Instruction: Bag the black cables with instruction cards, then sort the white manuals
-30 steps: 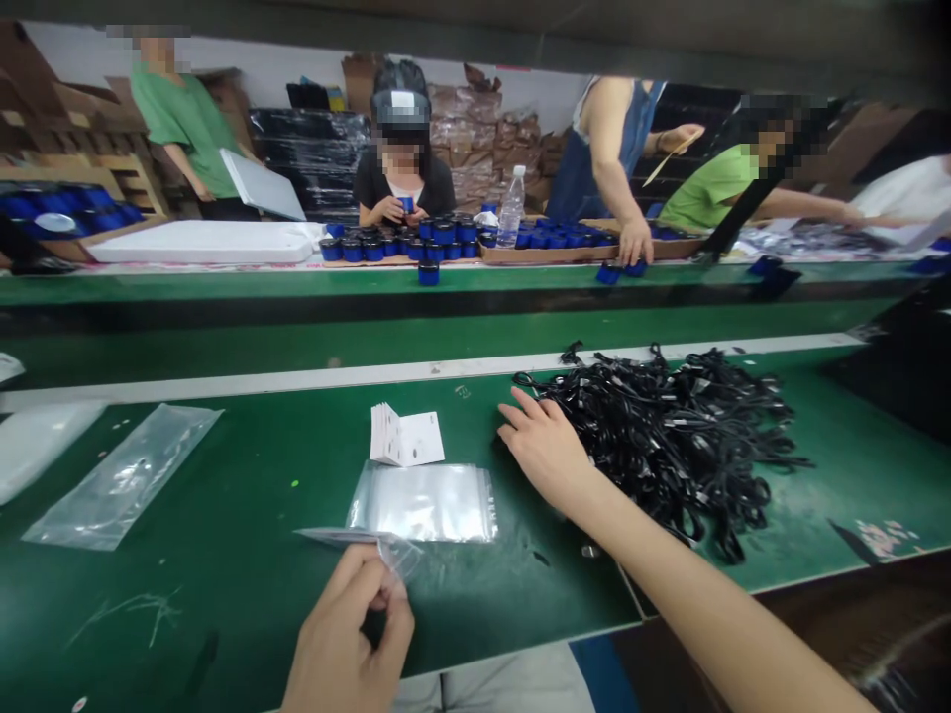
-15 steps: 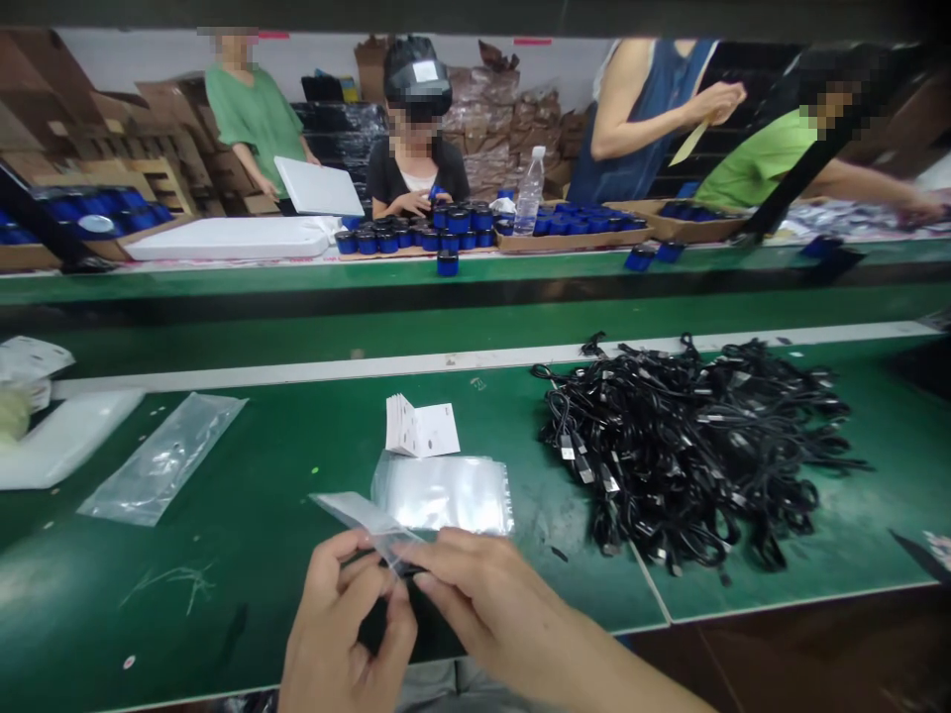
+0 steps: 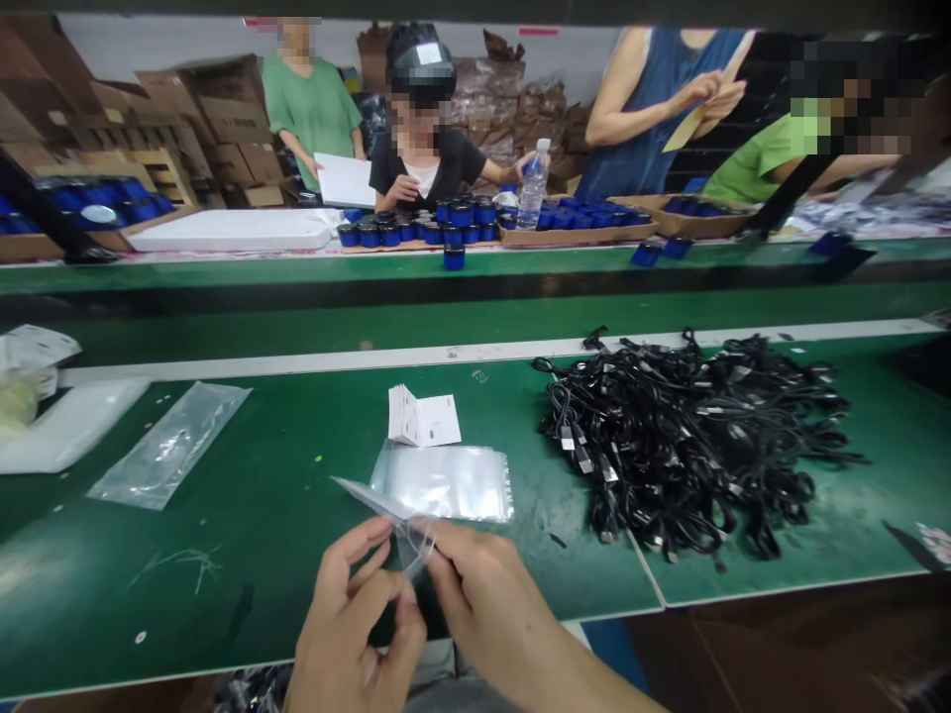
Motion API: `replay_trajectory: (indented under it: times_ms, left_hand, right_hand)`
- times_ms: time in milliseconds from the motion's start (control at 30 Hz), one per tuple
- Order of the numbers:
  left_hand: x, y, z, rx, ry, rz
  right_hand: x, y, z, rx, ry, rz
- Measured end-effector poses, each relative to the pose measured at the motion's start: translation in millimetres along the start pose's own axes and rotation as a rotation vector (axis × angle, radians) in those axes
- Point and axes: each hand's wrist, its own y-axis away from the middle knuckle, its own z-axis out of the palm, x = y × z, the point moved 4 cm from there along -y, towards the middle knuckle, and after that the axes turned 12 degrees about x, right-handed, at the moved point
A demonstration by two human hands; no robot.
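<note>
both hands sit low centre, at the near edge of the green worktop (image 3: pixel 245 555). left hand (image 3: pixel 357 634) and right hand (image 3: pixel 494 614) pinch the same clear bag (image 3: pixel 405 520): a small flat rectangle of thin, glossy, crinkled film. it's held just off the surface and tilted, far corner pointing up-left. left fingers (image 3: pixel 375 537) are closed on its near left edge, thumb against forefinger. right fingers (image 3: pixel 440 543) are closed on the near right edge, film bunched between the two grips. can't tell if the bag mouth is open

just beyond the bag a stack of zip bags (image 3: pixel 453 482) lies flat on the worktop, same clear film, seal strip along the right side. right behind it is a fan of folded white cards (image 3: pixel 425 420), matte paper with small dark print. to their right, apart, is a pile of black cables (image 3: pixel 690 441): thin tangled loops with plug ends sticking out, lying across a seam in the mat. on the left a long clear sleeve (image 3: pixel 170 446), wrinkled, lies diagonal. further left is a flat white sheet stack (image 3: pixel 70 426)

the mat is matte and scuffed, with scratch marks near left. beyond a white strip runs a darker green belt (image 3: pixel 446 322). on the far side: round blue jars (image 3: pixel 453 216) with dark tops in cardboard trays, a clear plastic water bottle (image 3: pixel 533 186), other people at work
</note>
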Motion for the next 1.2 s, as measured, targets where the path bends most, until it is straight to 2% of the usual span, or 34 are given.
replay_trajectory:
  times_ms: [67, 133, 233, 300, 400, 467, 533, 567, 633, 733, 800, 867, 967, 1000, 1033, 1067, 1167, 1200]
  left_hand:
    - [0.7, -0.3, -0.4, -0.016, 0.003, 0.008]
    - [1.1, -0.7, -1.4, -0.038, 0.006, 0.023]
    - [2.9, 1.7, -1.7, -0.062, 0.036, 0.043]
    - [4.4, 5.6, -0.9, -0.039, 0.052, 0.027]
    - [7.3, 11.4, 1.4, 0.019, 0.062, 0.02]
    - [9.3, 13.0, 3.1, 0.041, 0.058, 0.039]
    - [10.2, 12.4, 3.6, 0.054, 0.059, 0.051]
    - [10.3, 11.6, 3.5, 0.056, 0.066, 0.051]
    - [10.2, 9.7, 2.5, 0.057, 0.092, 0.043]
    - [9.8, 7.4, 0.6, 0.052, 0.119, 0.022]
    - [9.1, 5.9, -0.6, 0.052, 0.109, 0.002]
    - [8.7, 4.4, -1.4, 0.057, 0.086, -0.005]
    - [8.8, 3.6, -2.3, 0.071, 0.054, 0.017]
    - [8.4, 4.1, -2.2, 0.072, 0.046, 0.018]
    - [7.8, 4.9, -2.0, 0.071, 0.04, 0.01]
    - [7.1, 5.9, -1.6, 0.067, 0.037, -0.002]
    - [7.2, 8.8, -0.2, 0.063, 0.033, -0.018]
    - [8.3, 9.4, 0.2, 0.065, 0.043, -0.013]
  right_hand:
    - [-0.3, 4.3, 2.2, 0.053, 0.024, 0.036]
    - [-2.9, 10.4, -0.5, 0.036, 0.024, 0.032]
    - [-6.2, 18.1, -14.0, -0.115, -0.002, -0.004]
    - [-4.8, 19.8, -24.0, -0.248, -0.053, 0.003]
    - [3.2, 17.7, -27.5, -0.377, -0.248, 0.135]
    - [11.7, 15.3, -21.1, -0.33, -0.415, 0.308]
    - [20.5, 14.2, -13.7, -0.163, -0.49, 0.454]
    - [22.8, 14.4, -11.0, -0.081, -0.478, 0.471]
    - [20.8, 15.2, -7.8, -0.009, -0.399, 0.38]
    - [11.6, 16.0, -8.4, -0.006, -0.246, 0.155]
    - [10.3, 15.2, -11.7, 0.078, -0.155, 0.117]
    - [12.3, 14.2, -11.7, 0.155, -0.152, 0.18]
    - [15.6, 15.6, -0.7, 0.109, -0.36, 0.38]
    - [14.9, 16.4, 1.6, 0.117, -0.395, 0.397]
    - [12.4, 16.7, 1.6, 0.155, -0.368, 0.341]
    - [7.7, 16.9, -0.6, 0.222, -0.279, 0.208]
    - [-10.1, 22.7, -5.7, 0.441, 0.103, -0.323]
    - [-11.9, 24.6, -6.3, 0.507, 0.177, -0.413]
